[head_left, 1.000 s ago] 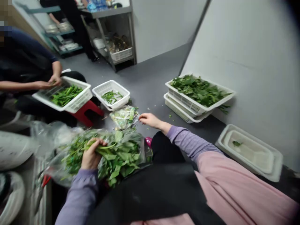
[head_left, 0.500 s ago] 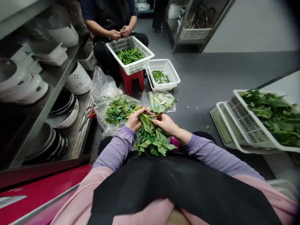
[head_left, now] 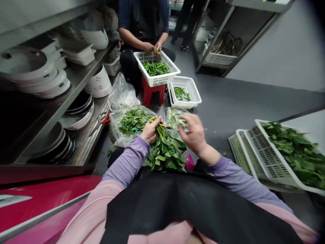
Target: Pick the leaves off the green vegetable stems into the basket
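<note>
My left hand (head_left: pixel 150 130) is closed around the stems of a bunch of leafy greens (head_left: pixel 167 152), whose broad leaves hang down over my lap. To the right of the bunch my right hand (head_left: pixel 194 134) is lifted, slightly blurred, its thumb and curved fingers apart with nothing plainly held in them. Just beyond my left hand lies an opened clear plastic bag with cut stems and leaves (head_left: pixel 130 122). A second clear bag of greens (head_left: pixel 175 117) sits behind my right fingertips, partly covered by them.
Across from me a person (head_left: pixel 144 27) handles a green pepper over a white basket (head_left: pixel 159 81) of peppers on a red stool (head_left: pixel 152 93). Another white basket (head_left: pixel 188 104) holds fewer peppers. At right are stacked baskets (head_left: pixel 275 166) with greens; at left, shelves with bowls and red-handled scissors (head_left: pixel 101 122).
My right hand has come off the stems and moved up and right, its fingers spreading. My left hand keeps its hold on the bunch. The camera view has shifted slightly.
</note>
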`<action>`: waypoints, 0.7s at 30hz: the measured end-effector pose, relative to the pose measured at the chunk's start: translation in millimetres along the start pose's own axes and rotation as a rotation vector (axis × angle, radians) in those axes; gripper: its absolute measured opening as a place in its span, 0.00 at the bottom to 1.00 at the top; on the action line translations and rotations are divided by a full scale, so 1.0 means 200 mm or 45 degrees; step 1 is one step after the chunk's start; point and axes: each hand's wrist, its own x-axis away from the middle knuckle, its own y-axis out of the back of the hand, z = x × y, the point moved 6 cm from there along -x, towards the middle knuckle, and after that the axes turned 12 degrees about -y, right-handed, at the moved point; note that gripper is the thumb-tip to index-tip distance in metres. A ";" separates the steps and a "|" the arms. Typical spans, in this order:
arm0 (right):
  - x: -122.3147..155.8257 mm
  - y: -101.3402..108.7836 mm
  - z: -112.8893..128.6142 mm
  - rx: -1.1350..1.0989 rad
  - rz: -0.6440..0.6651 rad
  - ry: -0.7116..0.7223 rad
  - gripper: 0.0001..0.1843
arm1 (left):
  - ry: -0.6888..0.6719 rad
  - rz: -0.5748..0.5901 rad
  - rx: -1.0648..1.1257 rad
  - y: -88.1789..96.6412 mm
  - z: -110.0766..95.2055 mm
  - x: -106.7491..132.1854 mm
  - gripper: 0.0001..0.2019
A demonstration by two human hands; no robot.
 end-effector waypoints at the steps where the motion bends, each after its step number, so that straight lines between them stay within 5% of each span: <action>1: 0.01 -0.07 0.03 0.029 0.166 0.053 0.13 | -0.024 0.022 0.001 -0.02 0.00 0.00 0.17; 3: 0.04 -0.20 0.04 0.021 0.423 0.011 0.09 | -0.075 0.054 0.004 -0.04 0.00 0.01 0.18; 6: 0.04 -0.29 -0.02 -0.169 0.465 -0.185 0.07 | -0.073 0.078 -0.005 -0.07 0.02 0.02 0.18; 11: 0.02 -0.31 -0.19 -0.705 0.504 -0.623 0.08 | 0.031 0.114 -0.071 -0.06 0.06 0.03 0.17; 15: 0.02 -0.30 -0.22 -1.142 0.764 -0.822 0.16 | 0.042 0.142 -0.203 -0.05 0.06 0.03 0.16; 21: 0.05 -0.30 -0.24 -1.252 1.014 -1.011 0.17 | 0.022 0.264 -0.139 -0.09 0.03 0.04 0.16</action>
